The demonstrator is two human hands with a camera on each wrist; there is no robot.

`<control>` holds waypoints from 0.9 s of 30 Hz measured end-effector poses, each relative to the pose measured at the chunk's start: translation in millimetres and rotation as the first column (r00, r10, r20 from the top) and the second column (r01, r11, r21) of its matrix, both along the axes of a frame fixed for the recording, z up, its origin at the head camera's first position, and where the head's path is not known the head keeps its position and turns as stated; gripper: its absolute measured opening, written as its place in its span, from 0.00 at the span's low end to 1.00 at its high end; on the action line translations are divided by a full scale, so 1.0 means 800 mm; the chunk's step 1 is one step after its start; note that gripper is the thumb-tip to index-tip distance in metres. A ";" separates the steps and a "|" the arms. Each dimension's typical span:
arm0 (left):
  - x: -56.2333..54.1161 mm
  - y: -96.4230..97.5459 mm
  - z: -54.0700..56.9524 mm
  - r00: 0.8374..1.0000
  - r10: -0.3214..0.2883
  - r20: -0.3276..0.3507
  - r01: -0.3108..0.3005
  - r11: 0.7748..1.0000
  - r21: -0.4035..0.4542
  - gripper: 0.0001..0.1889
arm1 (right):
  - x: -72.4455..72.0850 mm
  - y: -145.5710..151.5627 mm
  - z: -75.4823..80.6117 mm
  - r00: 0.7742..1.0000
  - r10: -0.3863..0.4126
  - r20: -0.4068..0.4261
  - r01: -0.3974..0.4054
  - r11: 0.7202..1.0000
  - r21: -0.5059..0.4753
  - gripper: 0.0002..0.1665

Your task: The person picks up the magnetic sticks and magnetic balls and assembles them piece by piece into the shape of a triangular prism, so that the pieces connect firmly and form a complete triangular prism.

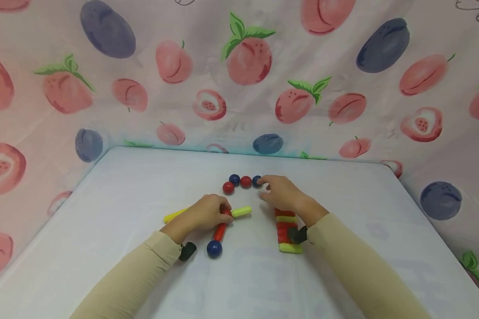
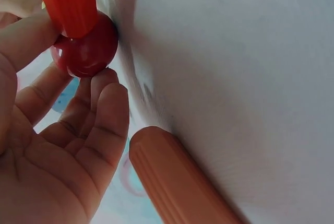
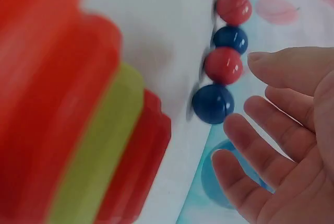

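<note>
My left hand (image 1: 203,212) grips a red ball (image 2: 88,49) between thumb and fingers. A red rod (image 1: 220,231) runs from this ball to a blue ball (image 1: 214,249) nearer me, and a yellow-green rod (image 1: 241,212) reaches out to its right. Beside the left hand lies a yellow rod (image 1: 174,215), partly hidden by it. My right hand (image 1: 281,193) is over the far middle of the table, fingers spread and slightly bent, fingertips right at a blue ball (image 3: 213,104). That ball ends a curved row with a red ball (image 1: 245,181), another blue ball (image 1: 234,179) and another red ball (image 1: 228,188).
Under the right forearm, red rods (image 1: 285,232) and yellow-green rods (image 1: 290,248) lie side by side in a column, partly covered by the wrist. A white cloth covers the table (image 1: 135,177). Behind it hangs a fruit-patterned curtain (image 1: 207,53).
</note>
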State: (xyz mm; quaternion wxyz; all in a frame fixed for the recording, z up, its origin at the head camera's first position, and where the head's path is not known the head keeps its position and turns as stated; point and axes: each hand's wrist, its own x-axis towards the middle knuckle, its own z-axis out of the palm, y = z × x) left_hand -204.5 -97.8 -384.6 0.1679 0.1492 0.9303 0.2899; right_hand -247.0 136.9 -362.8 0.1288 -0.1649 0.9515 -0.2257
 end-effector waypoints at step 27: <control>0.003 -0.001 0.001 0.999 0.024 0.032 -0.025 0.999 0.033 0.18 | -0.020 -0.001 -0.013 0.996 -0.029 0.080 0.025 0.998 0.057 0.26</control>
